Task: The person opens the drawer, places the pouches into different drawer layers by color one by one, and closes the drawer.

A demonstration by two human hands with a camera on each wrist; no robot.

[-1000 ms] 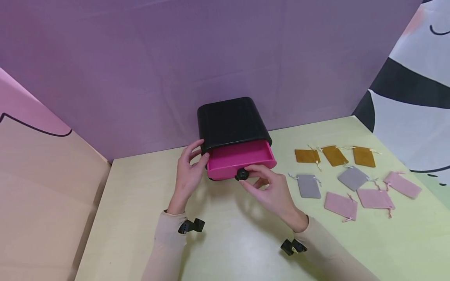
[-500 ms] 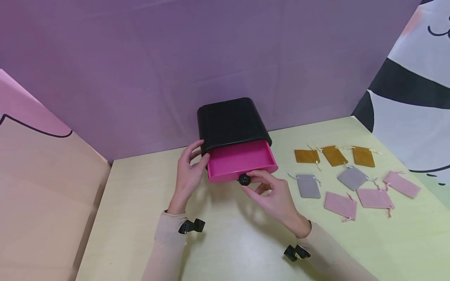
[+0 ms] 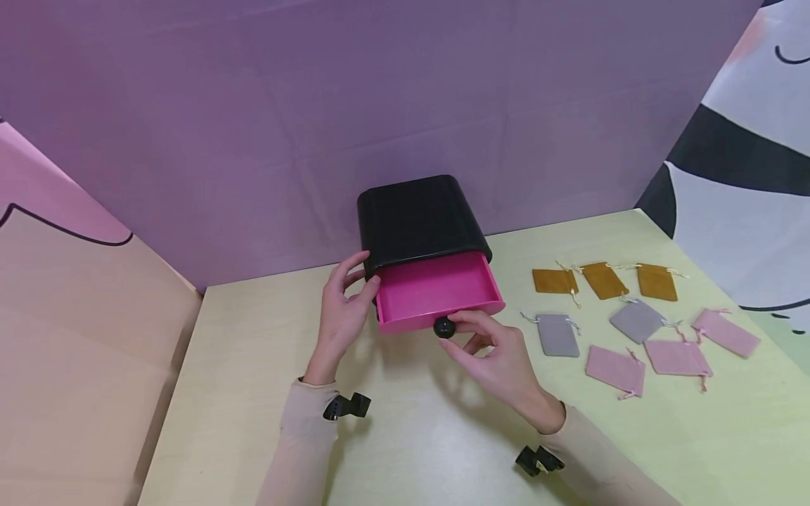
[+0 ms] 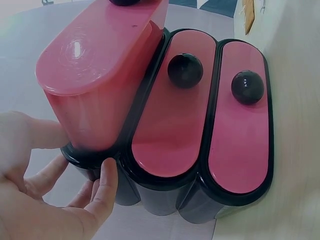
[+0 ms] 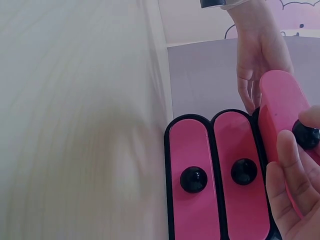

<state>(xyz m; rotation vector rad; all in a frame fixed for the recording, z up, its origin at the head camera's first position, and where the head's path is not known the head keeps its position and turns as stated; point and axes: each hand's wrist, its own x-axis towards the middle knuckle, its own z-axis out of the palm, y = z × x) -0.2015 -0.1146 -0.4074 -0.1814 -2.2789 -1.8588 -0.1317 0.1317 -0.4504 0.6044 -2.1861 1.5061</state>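
Observation:
A black cabinet (image 3: 420,218) with pink drawers stands against the purple wall. Its top drawer (image 3: 436,288) is pulled partway out, showing a bare pink floor. My right hand (image 3: 500,355) pinches that drawer's round black knob (image 3: 444,327) between thumb and fingers, also seen at the right of the right wrist view. At the cabinet's front left edge, my left hand (image 3: 344,313) holds the corner, thumb at the front and fingers along the side. Two lower drawers, the middle one (image 4: 172,120) and the bottom one (image 4: 237,145), sit closed with their own knobs in the left wrist view.
On the table (image 3: 253,393) to the right lie several small drawstring pouches: brown ones such as this pouch (image 3: 604,281), a grey pouch (image 3: 557,336) and another beside it, and pink ones including this pouch (image 3: 615,369). The purple wall (image 3: 285,140) rises directly behind the cabinet.
The top drawer has slid farther out toward the front, with my right hand moving back and slightly right on its knob. My left hand stays at the cabinet's corner.

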